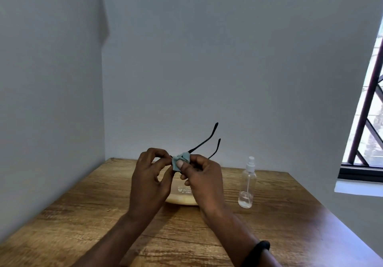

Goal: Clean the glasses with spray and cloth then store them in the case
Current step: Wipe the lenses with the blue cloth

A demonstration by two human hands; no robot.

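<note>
Both hands are raised above the middle of the wooden table (279,215), working on the glasses (204,142), whose two dark temple arms stick up and away toward the far edge. The right hand (202,180) pinches a small teal cloth (180,161) around what appears to be a lens, thumb pressed flat on the cloth; the lens itself is hidden under the fabric. The left hand (150,175) is closed on the other end of the frame, fingertips curled in at the cloth's left side, though its exact hold is hard to make out. The spray bottle (247,183) stands upright toward the table's right edge, well apart from the hands and only partly full. The pale case (182,197) lies on the table beneath the hands, mostly covered by them, so I cannot tell whether it is open. The step in hand looks like wiping. The risks from here: the thin frame is held only at the front, so a hard rub could twist it or let it slip from the fingertips onto the table; a bunched cloth may smear the lens; and a right elbow swinging outward could tip the bottle.
</note>
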